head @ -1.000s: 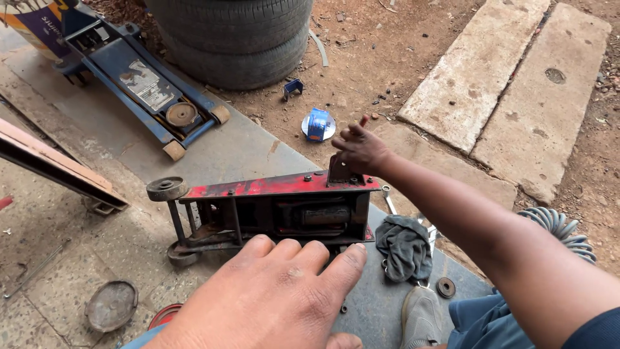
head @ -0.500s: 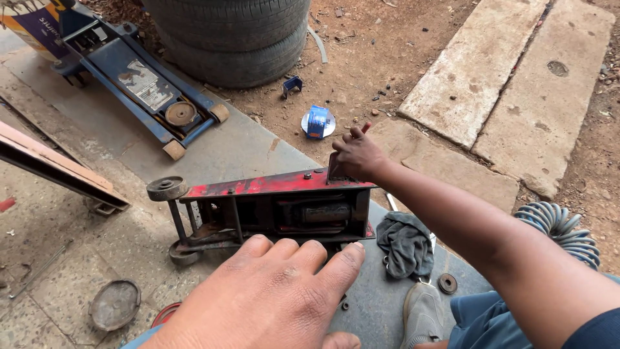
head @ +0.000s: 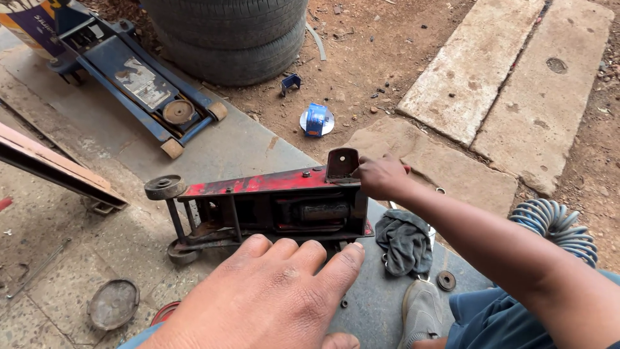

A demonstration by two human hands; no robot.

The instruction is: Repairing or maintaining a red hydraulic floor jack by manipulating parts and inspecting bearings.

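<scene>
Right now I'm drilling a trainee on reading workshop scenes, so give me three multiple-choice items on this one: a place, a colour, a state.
1. Where does the grey rag lie?
A. on the stacked tyres
B. on the ground by the red floor jack's handle end
C. on the blue floor jack

2. What colour is the coiled air hose?
A. blue
B. yellow
C. black

3. How does the red floor jack lie?
A. upright on its wheels
B. tipped on its side
C. hung from a hook

Answers: 1 B, it lies beside that end under the right hand. 2 A, its coils are pale blue. 3 B, its open frame faces the camera, above the left hand.
</scene>
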